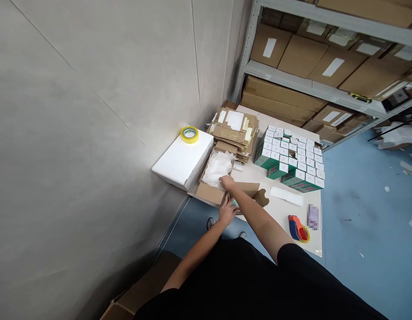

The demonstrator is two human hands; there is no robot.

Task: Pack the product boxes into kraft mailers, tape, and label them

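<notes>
Carton [211,192] | left fingers [233,207] seemingly grasp it, right fingers [225,181] unclear | cardboard stack [234,133], green boxes [292,160] beyond

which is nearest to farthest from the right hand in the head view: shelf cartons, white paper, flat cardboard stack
1. white paper: in the open box, right at the right hand.
2. flat cardboard stack: just behind that box.
3. shelf cartons: far back, upper right.

Teal item [236,204] under left hand [227,212] mostly hidden, patch [313,216] by tape dispenser [297,228] blurred
</notes>
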